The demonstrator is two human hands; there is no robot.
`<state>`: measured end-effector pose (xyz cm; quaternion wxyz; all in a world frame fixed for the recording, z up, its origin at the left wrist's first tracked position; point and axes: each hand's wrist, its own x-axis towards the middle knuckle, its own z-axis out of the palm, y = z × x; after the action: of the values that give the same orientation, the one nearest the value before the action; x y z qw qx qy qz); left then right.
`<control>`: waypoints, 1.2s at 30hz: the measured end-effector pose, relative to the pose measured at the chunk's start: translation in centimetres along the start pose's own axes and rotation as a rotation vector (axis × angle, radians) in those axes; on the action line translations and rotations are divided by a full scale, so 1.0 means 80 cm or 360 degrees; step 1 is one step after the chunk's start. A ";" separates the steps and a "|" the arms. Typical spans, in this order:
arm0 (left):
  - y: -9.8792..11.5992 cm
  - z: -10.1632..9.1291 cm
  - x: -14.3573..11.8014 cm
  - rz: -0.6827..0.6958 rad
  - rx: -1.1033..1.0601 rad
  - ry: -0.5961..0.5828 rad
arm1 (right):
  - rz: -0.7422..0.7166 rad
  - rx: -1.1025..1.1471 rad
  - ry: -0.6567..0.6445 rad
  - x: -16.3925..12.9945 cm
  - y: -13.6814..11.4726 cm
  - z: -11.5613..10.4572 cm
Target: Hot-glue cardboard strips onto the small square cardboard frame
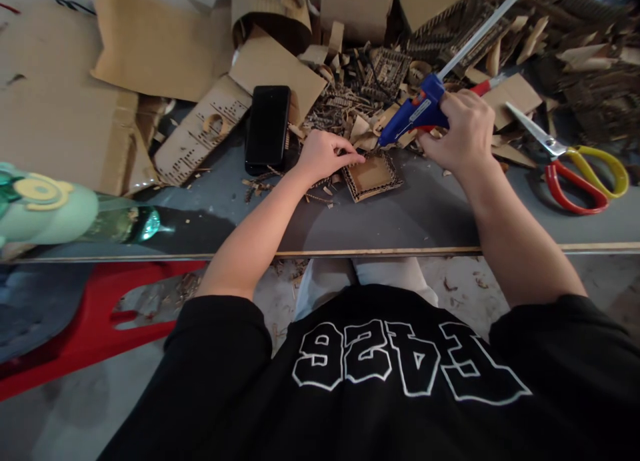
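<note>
My right hand [463,131] grips a blue glue gun [413,111] with a long white glue stick coming out of its back. The nozzle points down-left toward a small square cardboard frame [373,175] lying on the grey table [425,214]. My left hand [325,153] rests at the frame's left corner, fingertips pinched on its edge or on a small cardboard piece there; which one I cannot tell.
A black phone [267,127] lies left of my left hand. Scissors with red and yellow handles [580,171] lie at the right. Cardboard sheets [155,41] and several scraps [380,67] cover the far table. A green bottle [45,207] lies at the left edge; a red stool [100,321] stands below.
</note>
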<state>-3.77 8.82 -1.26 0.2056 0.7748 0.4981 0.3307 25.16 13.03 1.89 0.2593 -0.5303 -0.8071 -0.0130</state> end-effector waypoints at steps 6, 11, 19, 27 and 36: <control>-0.004 0.002 0.001 -0.0021 0.0000 -0.0003 | 0.0034 -0.0017 -0.0117 0.002 -0.003 0.002; -0.006 0.002 0.002 0.0004 -0.0011 0.0004 | 0.0105 -0.0078 -0.0218 0.003 -0.015 -0.007; 0.003 -0.003 0.000 -0.0019 0.0124 -0.0059 | -0.0128 -0.0351 -0.0292 -0.004 -0.014 -0.022; 0.001 -0.001 0.000 -0.0007 0.0088 -0.0036 | -0.0139 -0.0356 -0.0256 -0.002 -0.013 -0.024; -0.009 0.003 0.002 0.0048 0.0012 -0.0019 | -0.0094 -0.0456 -0.0217 0.000 -0.010 -0.026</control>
<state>-4.02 9.27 -1.86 0.2006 0.7850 0.4863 0.3273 25.34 12.09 3.93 0.1252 -0.5376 -0.8279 -0.0997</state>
